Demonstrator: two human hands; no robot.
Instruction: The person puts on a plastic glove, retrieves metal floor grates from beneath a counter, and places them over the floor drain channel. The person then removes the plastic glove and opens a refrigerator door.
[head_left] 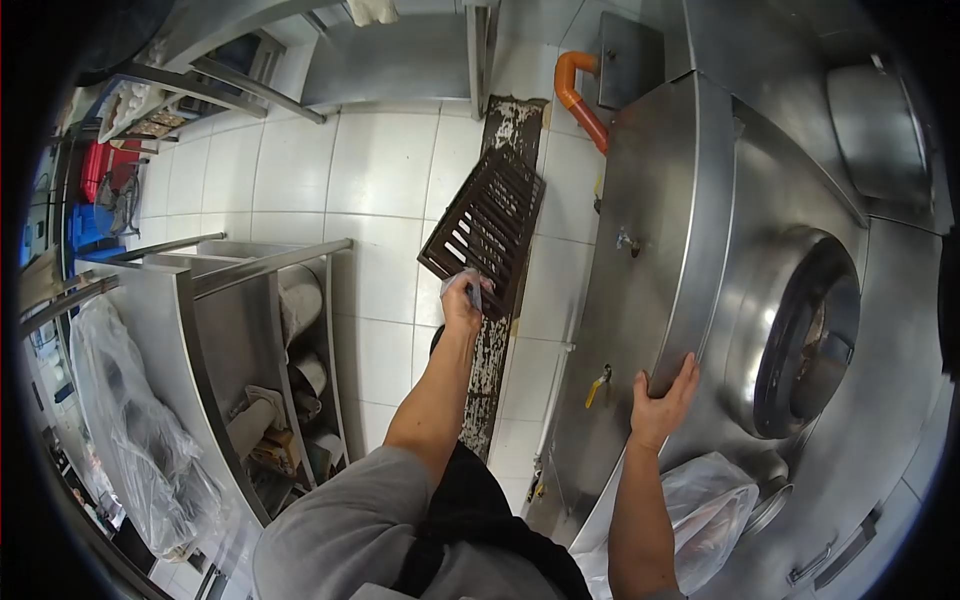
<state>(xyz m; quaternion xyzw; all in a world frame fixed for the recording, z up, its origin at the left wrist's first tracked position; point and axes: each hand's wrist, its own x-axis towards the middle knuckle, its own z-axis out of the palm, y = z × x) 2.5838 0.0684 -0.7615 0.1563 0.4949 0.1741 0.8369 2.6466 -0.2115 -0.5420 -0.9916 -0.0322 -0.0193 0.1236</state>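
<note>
A dark brown slatted drain grate (490, 220) is tilted over the floor channel. My left hand (462, 302) is closed around its near end, with a piece of clear plastic (474, 286) between the fingers and the grate. The drain channel (487, 375) is a narrow strip with peeling white and dark patches, running along the tiles under the grate. On the right, my right hand (664, 408) rests on the front edge of the stainless steel counter (690, 270), thumb apart from the fingers and nothing held.
A round wok burner (805, 335) is set into the counter, and a clear plastic bag (705, 500) lies near my right forearm. Yellow valve handles (597, 388) and an orange pipe (575, 88) stick out beside the floor. At left stands a steel shelf unit (225, 350) holding containers.
</note>
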